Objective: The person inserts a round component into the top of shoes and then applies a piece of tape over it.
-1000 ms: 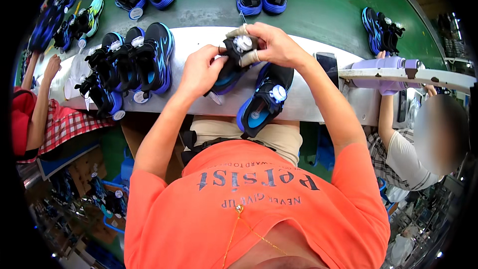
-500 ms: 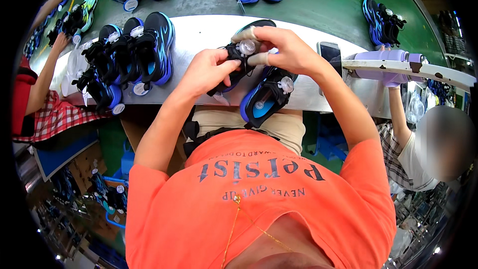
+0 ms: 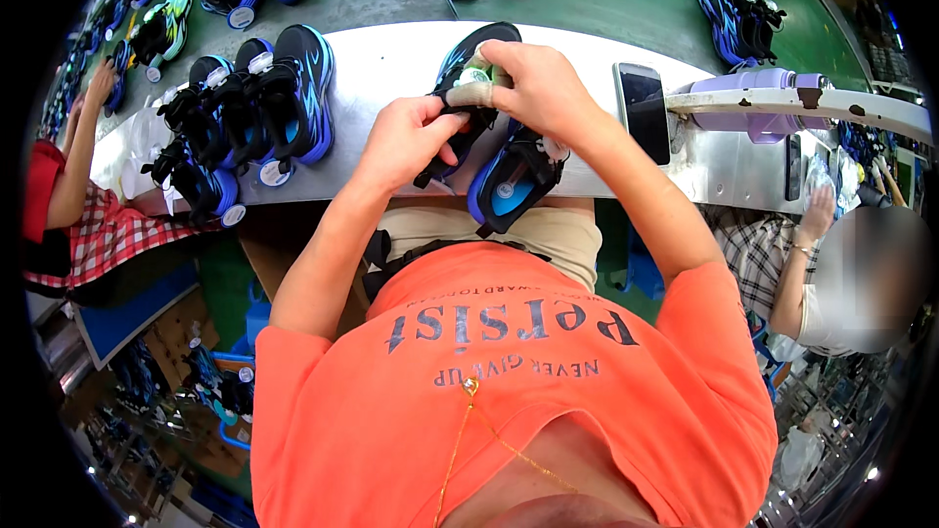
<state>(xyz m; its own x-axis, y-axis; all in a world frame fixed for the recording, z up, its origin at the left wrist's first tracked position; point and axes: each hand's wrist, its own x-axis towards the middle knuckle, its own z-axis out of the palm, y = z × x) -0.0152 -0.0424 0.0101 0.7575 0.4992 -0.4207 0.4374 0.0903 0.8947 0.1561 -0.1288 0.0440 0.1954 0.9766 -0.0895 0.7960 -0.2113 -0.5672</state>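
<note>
A black running shoe (image 3: 497, 33) with blue trim lies on the metal bench before me, toe pointing away. At its collar, my left hand (image 3: 403, 142) is closed, thumb and forefinger pinching the black upper. My right hand (image 3: 543, 88), with pale covers on its fingertips, is closed over the shoe's lacing. Something clear and greenish shows under those fingers; its exact shape is hidden. Just right of this shoe, a second shoe (image 3: 516, 176) sits at the bench edge with its opening toward me. It carries a clear round piece, partly covered by my right wrist.
Several matching shoes (image 3: 298, 98) with round tags stand at the left. A phone (image 3: 643, 112) lies right of my hand, beside a purple bottle (image 3: 748, 122) behind a white curved bar (image 3: 851, 110). More shoes rest on the green surface (image 3: 587, 10). Co-workers sit at both sides.
My right fingers have closed in over the lacing, covering the clear round piece seen before. My left hand has stayed at the collar. The right co-worker's hand has left the purple bottle.
</note>
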